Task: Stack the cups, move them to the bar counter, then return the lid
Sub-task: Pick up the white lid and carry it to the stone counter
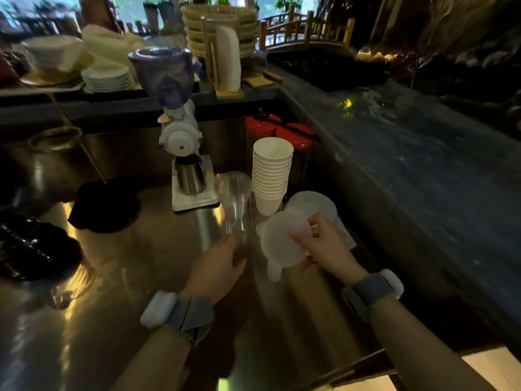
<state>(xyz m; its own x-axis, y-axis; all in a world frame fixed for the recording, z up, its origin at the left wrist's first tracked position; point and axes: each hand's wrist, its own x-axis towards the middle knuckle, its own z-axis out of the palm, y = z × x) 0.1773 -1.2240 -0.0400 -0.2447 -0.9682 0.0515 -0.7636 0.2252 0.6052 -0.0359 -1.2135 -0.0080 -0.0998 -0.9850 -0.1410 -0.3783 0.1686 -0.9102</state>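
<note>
My left hand [217, 266] grips the base of a stack of clear plastic cups [233, 193], which rises upright from the steel worktop [135, 277]. My right hand [324, 246] holds a round translucent white lid [279, 244] by its edge, tilted toward me. Just behind the lid stands a tall stack of white paper cups [272, 173]. Another translucent round container or lid [310, 204] sits behind my right hand. The dark stone bar counter [408, 153] runs along the right, higher than the worktop.
A white coffee grinder [183, 136] with a steel cup stands behind the clear cups. Red-lidded jars [282, 131] sit in the corner. Dark trays [104, 204] lie at left. Plates, baskets and a paper holder line the back ledge.
</note>
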